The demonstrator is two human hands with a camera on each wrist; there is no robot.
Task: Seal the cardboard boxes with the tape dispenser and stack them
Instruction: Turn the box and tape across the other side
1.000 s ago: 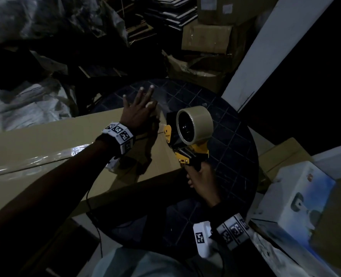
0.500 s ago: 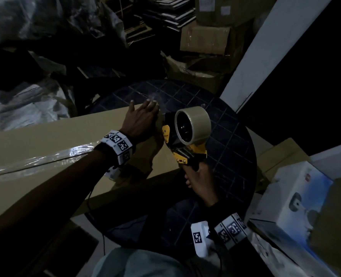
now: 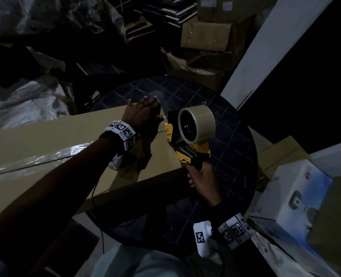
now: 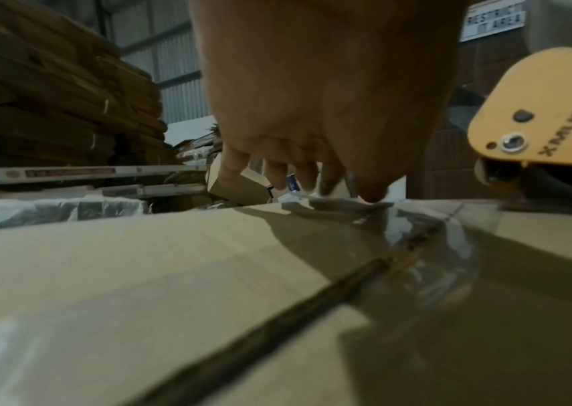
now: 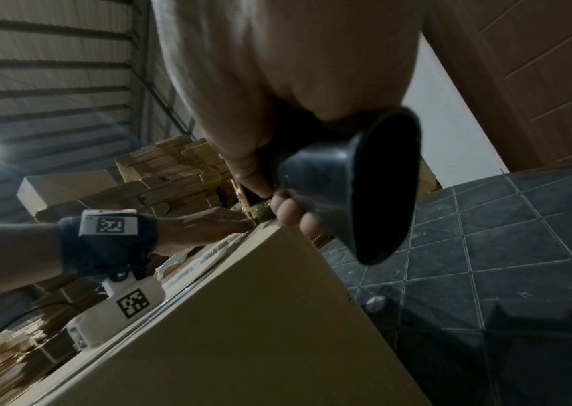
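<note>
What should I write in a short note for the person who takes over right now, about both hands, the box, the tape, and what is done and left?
Left hand: flat on top of the cardboard box at its far end, fingers pressing the tape end down over the edge.
Right hand: grips the handle of the tape dispenser, whose front rests at the box's end, beside the left hand.
The box lies across the round table.
Done: shiny tape runs along the top seam.
Left: press down the end, free the dispenser, then stack the box. Whether the tape is already cut is unclear.
</note>
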